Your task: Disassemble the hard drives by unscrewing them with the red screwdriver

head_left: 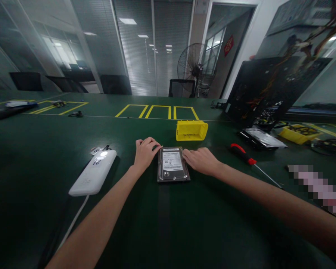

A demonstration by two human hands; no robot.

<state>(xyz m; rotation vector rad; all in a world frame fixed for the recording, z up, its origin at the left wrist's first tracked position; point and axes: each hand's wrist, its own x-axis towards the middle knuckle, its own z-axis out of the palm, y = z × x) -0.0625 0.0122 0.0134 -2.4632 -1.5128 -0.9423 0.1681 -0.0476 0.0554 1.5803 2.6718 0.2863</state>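
A hard drive (173,160) with a white label lies flat on the green table in front of me. My left hand (146,150) is at its far left corner, fingers bent and thumb and fingertip closed at the edge. Against the drive's right side, my right hand (199,159) has its fingers curled in, gripping that edge. The fingertips under both hands are partly hidden. Just behind the drive stands a yellow plastic bin (192,130), its open side facing me.
A red-and-black screwdriver (243,154) lies to the right. Beyond it are a second metal drive-like unit (262,138), another yellow bin (296,135) with cables, and a black computer case (250,89). On the left sits a white power bank (94,173) with a cable.
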